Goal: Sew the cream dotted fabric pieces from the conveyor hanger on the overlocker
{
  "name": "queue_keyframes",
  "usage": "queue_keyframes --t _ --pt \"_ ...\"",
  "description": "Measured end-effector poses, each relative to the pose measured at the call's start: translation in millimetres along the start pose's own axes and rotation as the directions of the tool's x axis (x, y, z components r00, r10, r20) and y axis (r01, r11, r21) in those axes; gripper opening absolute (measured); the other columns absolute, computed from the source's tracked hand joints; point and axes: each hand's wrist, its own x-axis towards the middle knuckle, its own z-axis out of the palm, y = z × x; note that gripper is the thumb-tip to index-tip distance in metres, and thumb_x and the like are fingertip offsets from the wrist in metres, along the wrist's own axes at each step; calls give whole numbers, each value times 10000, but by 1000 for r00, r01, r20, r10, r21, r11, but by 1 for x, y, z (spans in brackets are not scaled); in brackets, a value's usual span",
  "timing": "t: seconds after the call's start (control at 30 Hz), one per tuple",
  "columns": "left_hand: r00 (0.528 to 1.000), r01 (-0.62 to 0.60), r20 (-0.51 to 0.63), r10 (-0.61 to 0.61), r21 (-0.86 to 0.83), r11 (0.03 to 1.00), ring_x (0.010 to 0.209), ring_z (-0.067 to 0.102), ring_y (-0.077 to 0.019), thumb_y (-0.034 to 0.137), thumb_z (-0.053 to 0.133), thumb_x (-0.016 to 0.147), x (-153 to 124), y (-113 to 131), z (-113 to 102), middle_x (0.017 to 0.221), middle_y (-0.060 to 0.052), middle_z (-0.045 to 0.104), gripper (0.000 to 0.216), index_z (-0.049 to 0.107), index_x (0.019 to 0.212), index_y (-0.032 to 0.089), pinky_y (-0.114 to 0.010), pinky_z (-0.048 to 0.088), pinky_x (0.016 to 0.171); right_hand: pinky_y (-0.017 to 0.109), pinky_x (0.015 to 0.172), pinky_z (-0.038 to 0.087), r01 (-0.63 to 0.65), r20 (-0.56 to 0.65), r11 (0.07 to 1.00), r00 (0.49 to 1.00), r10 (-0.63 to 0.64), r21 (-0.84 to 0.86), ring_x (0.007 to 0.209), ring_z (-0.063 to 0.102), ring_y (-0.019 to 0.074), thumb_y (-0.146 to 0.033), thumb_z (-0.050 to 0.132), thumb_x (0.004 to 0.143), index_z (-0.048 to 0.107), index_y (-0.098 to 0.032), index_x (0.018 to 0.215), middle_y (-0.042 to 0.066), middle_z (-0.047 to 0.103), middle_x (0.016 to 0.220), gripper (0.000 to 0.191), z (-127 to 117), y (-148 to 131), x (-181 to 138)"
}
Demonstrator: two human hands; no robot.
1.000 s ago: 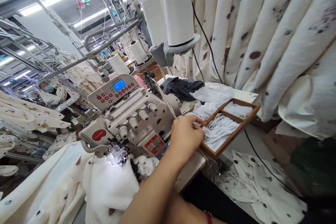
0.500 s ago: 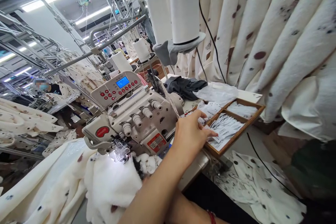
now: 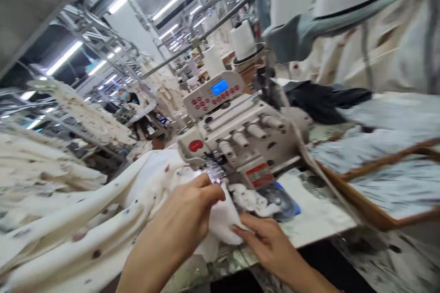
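Your view: factory hall, motion-blurred at right. Fluorescent tube lights (image 3: 173, 0) run in rows under grey ceiling. Metal overhead rails (image 3: 220, 18) cross above your station; steel racking (image 3: 92, 41) stands at left. Spotted cream garments (image 3: 82, 114) hang in long rows along left side. White thread cones (image 3: 242, 39) stand behind on stands. Distant masked person (image 3: 125, 97) sits at far workstation. White worktable (image 3: 319, 213) fills lower right.

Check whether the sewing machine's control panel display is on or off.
On: the display on the overlock sewing machine glows bright blue above its red buttons; the digits are too blurred to read.
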Motion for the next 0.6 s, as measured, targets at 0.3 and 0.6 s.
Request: queue_keyframes --t 0.3,0.6 --pt "757 -125 -652 -44 -211 969 890 646 -129 48 600 936 -21 -43 93 1024 -39 678 369 616 1272 201 -216 544 801 108 699 554 67 69 996 996 -63 -55 754 738 162 -304 588 1005 658 -207 785 -18 650 723 250 -13 16 -5" --pt "650 -71 -732 202 206 976 1177 613 -198 85 517 977 -39 -39 117 1219 -60 750 303 689 1224 120 -416 315 1260 89 760 564 96 -39 991 994 -100 -94 784 783 183 -258 692 898 813 -250 864 -27 775 815 126 -13 4 1"
